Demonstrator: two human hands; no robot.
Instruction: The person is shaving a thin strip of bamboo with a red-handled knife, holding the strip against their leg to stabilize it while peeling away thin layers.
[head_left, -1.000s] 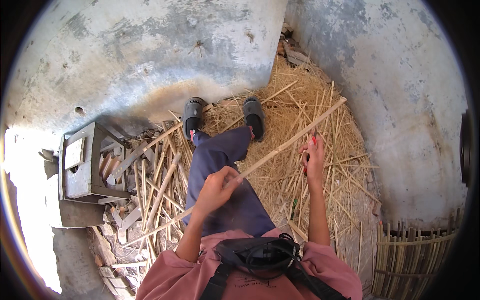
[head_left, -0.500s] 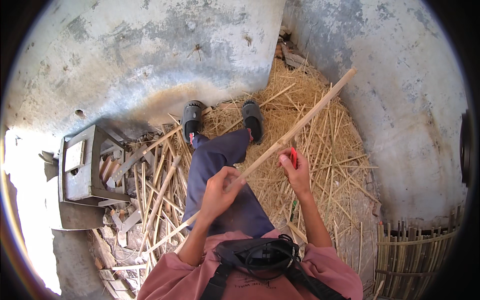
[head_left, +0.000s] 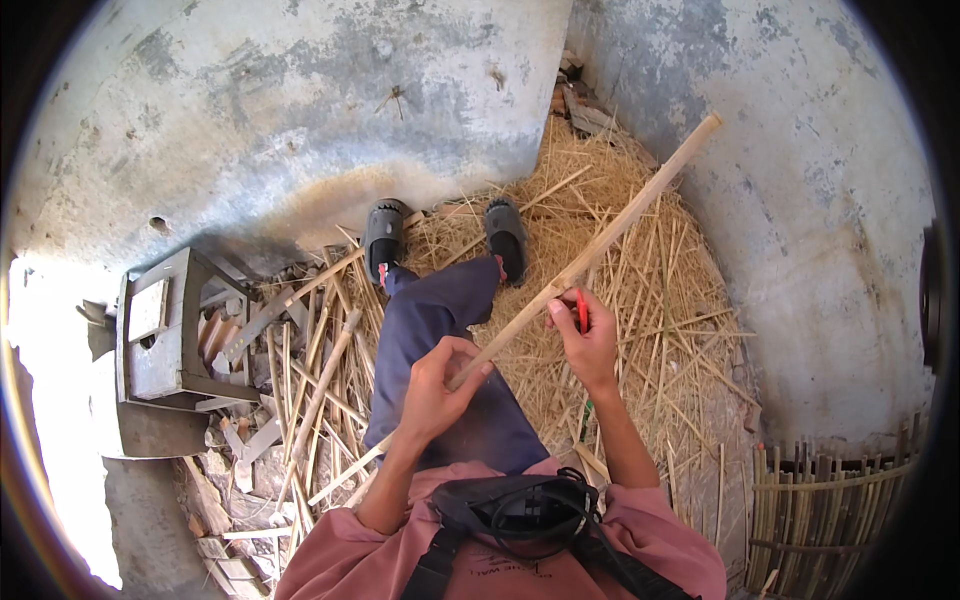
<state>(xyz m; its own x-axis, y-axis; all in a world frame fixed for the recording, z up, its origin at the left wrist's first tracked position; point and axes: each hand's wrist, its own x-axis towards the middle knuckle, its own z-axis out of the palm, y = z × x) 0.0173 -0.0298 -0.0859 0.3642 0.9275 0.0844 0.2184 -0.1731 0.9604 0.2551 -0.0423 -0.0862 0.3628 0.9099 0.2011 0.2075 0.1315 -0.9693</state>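
My left hand is closed round a long, pale bamboo pole. The pole slants from beside my left forearm up to the far right, crossing over my dark trousers and the straw. Close to a joint in the pole, my right hand grips a small red-handled knife. Its blade is hard to make out against the bamboo. The fingertips of that hand are at the pole's near side; whether they touch it I cannot tell.
Straw and thin bamboo strips cover the floor around my shoes. A wooden box frame stands at the left beside loose bamboo sticks. A woven bamboo basket is at the lower right. Weathered walls rise ahead and right.
The pole has slid or tilted slightly, its far end now higher and farther right. My right hand with the knife has come a little down and left, closer against the bamboo.
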